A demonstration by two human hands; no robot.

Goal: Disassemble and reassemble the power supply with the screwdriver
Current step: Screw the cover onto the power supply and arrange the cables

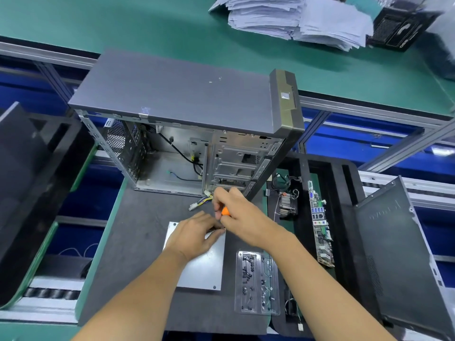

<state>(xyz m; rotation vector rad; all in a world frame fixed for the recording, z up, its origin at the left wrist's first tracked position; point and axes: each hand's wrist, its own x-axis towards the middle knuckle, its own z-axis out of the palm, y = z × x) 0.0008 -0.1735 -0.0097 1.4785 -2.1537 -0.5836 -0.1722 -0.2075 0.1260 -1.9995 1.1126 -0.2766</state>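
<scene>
1. Working a screw at the far right corner of the power supply [197,269], which lies flat on the dark mat just before the open case [177,134].
2. Right hand [236,217] fingers curl round the orange-handled screwdriver [225,212]; left hand [192,236] fingers pinch beside its tip, what they pinch hidden.
3. Next, I judge: keep the tip seated and upright, then turn.
4. Screw tray [257,283] sits just right on the counter.

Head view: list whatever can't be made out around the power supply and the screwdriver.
- Screwdriver: only an orange bit of handle shows; the right hand covers the rest, tip included.
- Power supply: its far corner lies under the left hand, so no screw shows there.
- Clear tray: the small parts inside are too small to identify.
</scene>
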